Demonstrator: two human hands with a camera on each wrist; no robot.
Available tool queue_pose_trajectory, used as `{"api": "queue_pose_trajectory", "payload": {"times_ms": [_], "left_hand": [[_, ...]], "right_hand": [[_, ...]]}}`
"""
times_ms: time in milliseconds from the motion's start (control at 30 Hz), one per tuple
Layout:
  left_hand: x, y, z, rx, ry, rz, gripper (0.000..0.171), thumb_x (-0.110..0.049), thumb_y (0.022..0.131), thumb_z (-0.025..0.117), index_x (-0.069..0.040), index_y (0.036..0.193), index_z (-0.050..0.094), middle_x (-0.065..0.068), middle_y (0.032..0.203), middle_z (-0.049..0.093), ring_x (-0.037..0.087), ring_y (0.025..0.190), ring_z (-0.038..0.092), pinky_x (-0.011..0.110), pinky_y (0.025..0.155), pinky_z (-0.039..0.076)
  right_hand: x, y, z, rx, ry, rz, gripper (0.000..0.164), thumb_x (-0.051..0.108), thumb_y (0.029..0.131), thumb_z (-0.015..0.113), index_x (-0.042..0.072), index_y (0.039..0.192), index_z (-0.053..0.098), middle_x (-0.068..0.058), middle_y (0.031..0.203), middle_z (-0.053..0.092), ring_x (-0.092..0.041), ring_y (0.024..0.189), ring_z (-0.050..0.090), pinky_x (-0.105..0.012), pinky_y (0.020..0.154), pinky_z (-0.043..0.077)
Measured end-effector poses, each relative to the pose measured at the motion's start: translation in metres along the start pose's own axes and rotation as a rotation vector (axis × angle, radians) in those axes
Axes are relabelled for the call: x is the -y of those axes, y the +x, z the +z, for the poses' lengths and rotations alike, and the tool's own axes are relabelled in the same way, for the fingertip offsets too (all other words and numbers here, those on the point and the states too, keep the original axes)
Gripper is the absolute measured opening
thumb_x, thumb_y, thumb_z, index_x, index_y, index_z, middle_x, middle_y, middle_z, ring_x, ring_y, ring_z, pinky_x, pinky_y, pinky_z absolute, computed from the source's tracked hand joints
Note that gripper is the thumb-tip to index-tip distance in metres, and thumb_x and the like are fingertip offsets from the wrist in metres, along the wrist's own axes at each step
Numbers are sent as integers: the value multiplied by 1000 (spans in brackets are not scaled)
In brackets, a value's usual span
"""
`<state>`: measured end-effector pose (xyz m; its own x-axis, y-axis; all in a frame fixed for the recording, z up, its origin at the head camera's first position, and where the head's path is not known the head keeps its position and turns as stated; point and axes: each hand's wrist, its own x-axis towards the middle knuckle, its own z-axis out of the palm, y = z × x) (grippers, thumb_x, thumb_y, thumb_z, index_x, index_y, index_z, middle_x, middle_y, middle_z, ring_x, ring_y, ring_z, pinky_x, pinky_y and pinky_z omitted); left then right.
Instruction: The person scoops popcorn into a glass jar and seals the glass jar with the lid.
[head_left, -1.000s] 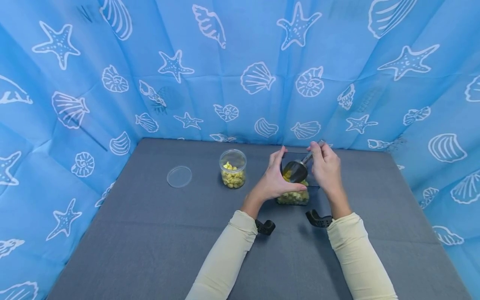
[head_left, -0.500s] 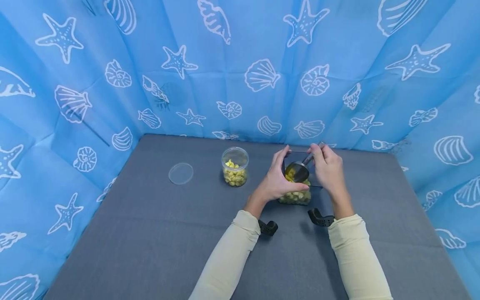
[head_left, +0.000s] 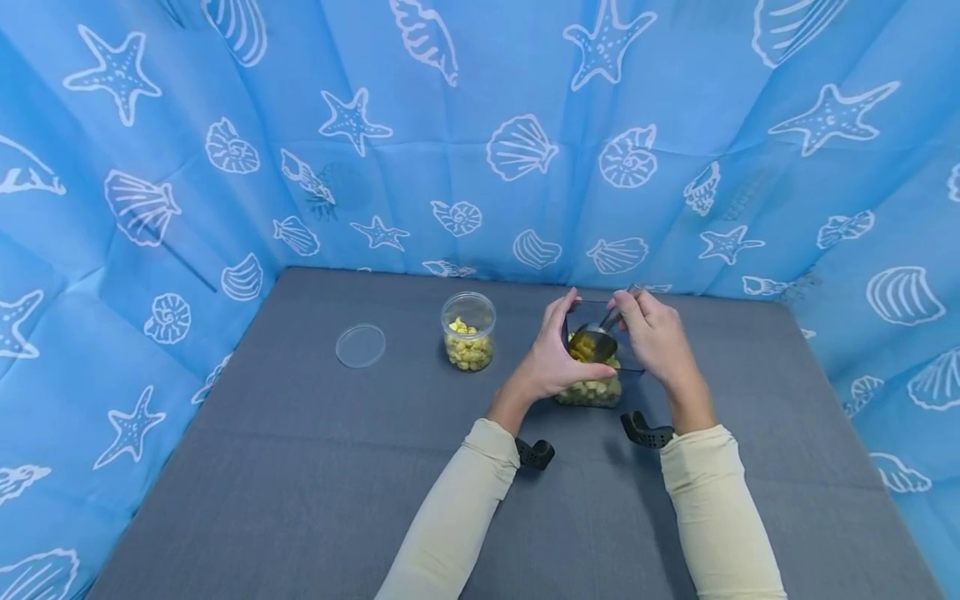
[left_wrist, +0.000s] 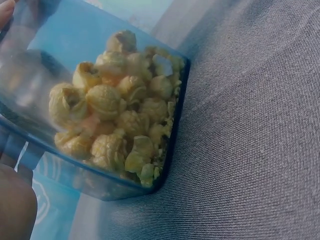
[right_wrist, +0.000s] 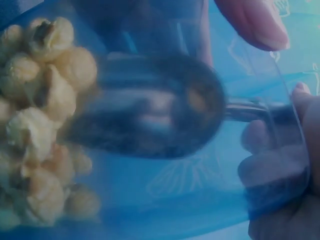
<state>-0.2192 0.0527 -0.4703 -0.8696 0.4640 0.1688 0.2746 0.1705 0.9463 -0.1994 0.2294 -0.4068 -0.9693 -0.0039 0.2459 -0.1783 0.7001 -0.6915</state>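
1. With my left hand [head_left: 546, 362] I grip the clear container [head_left: 632, 360], toward the table's [head_left: 315, 500] far side.
2. My right hand [head_left: 656, 335] grasps the scoop [head_left: 594, 342], its bowl inside at the popcorn [left_wrist: 130, 100].
3. Leftward, the round jar [head_left: 480, 313] stands nearby.

Yellow popcorn [left_wrist: 104, 101], silvery scoop [right_wrist: 155, 107], grey tablecloth [head_left: 300, 475], blue curtain [head_left: 442, 108] (white shells [head_left: 522, 148] and starfish [head_left: 356, 121]).
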Motion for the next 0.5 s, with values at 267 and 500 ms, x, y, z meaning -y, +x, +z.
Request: {"api": "queue_pose_trajectory", "payload": {"times_ms": [267, 500], "left_hand": [[0, -1, -1, 5, -21, -7, 121, -23, 80, 88, -39, 164, 2, -2, 167, 18, 18, 153, 26, 48, 121, 35], [0, 0, -2, 5, -2, 8, 121, -26, 80, 88, -38, 164, 1, -1, 167, 17, 18, 153, 26, 46, 119, 37]], "right_hand": [[1, 4, -5, 107, -34, -11, 56, 49, 110, 34, 3, 111, 67, -16, 87, 66, -27, 78, 60, -35, 68, 43], [-2, 7, -5, 63, -20, 11, 57, 53, 109, 33, 7, 103, 66, -17, 82, 62, -19, 58, 48, -33, 55, 40]]}}
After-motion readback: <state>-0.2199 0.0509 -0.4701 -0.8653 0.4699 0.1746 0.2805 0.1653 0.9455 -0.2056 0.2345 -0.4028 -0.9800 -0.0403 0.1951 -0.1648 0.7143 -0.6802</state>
